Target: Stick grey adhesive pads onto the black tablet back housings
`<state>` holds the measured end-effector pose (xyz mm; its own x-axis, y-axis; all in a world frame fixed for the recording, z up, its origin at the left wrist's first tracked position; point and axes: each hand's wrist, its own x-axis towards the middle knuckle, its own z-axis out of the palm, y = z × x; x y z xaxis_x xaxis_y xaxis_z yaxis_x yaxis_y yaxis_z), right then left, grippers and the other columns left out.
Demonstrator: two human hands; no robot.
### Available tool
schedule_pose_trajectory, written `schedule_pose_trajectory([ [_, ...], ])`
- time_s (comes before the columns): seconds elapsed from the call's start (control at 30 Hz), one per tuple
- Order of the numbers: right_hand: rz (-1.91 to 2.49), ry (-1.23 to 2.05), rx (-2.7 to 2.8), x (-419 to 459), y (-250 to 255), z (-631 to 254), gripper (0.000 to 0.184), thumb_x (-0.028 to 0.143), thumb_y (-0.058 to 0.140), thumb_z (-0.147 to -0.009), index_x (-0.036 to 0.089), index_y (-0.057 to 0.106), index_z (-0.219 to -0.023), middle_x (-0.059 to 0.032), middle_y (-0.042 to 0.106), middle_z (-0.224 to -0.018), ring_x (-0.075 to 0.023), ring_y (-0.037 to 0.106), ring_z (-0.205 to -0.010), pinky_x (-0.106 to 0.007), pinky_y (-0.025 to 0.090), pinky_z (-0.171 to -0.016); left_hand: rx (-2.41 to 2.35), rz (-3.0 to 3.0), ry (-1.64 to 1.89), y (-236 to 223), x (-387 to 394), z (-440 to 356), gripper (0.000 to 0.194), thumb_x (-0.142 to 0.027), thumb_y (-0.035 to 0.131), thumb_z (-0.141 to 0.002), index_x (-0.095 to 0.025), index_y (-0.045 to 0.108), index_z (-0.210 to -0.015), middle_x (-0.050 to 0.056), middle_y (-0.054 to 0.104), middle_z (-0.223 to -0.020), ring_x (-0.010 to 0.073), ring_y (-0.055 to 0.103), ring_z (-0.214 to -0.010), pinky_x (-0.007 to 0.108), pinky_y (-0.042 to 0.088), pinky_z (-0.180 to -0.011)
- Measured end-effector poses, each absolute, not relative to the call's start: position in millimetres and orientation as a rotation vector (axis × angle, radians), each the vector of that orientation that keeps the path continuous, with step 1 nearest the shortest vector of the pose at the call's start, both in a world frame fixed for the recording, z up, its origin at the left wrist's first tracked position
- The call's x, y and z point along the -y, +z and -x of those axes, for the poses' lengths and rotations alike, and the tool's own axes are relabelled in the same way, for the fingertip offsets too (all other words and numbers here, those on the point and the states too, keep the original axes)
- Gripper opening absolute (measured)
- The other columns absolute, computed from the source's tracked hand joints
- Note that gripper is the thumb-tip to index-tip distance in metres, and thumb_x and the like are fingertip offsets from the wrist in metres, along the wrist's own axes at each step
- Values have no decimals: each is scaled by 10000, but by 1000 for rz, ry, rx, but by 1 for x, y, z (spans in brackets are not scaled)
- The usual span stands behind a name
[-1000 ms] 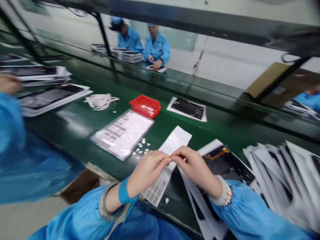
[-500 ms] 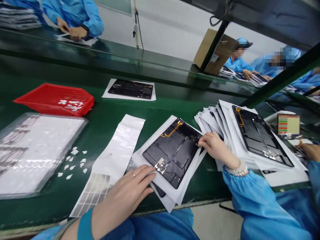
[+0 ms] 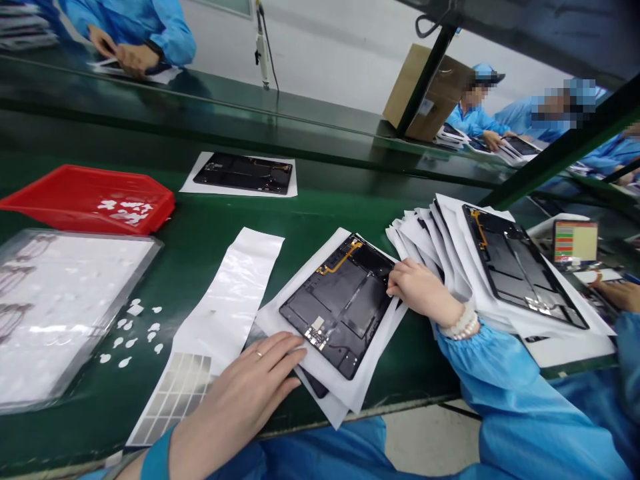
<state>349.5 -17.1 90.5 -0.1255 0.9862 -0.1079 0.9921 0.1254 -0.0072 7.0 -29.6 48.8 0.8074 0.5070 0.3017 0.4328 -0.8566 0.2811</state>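
Observation:
A black tablet back housing with an orange flex cable lies tilted on white paper sheets in front of me. My left hand, fingers stretched out, rests on the paper at the housing's lower left corner. My right hand is closed, its fingertips pinched together at the housing's right edge. What they pinch is hidden. Under my left forearm and running up beside the housing is a white backing strip with silvery rectangular stickers at its near end.
To the right, another housing tops a stack of paper sheets. Leftward are small white tabs, a clear plastic sleeve and a red bin. One more housing lies farther back. A co-worker's hand is at far right.
The view has shifted slightly, so the table things sit a little farther left. My right hand stays at the housing's right edge, its fingers curled in more. My left hand stays put on the paper.

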Motion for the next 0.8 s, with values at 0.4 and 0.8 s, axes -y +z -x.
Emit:
schedule_pose_trajectory([
  [0.4,-2432,96,-2137,-14,76,-381,265,294,448,-899,155,670,-851,-115,678,-845,-231,612,-833,-331,433,-762,-655,-2958,637,52,26,-1,364,-103,330,-926,-230,627,-1093,20,645,-1159,210,599,-1065,342,503,-871],
  [0.8,-2674,858,-2189,-35,101,-356,253,358,350,-927,181,531,-931,-95,615,-766,-197,588,-626,-306,420,-577,-705,-2981,627,45,37,-2,291,-148,462,-910,-215,584,-1166,26,622,-1199,184,576,-1084,327,435,-985],
])
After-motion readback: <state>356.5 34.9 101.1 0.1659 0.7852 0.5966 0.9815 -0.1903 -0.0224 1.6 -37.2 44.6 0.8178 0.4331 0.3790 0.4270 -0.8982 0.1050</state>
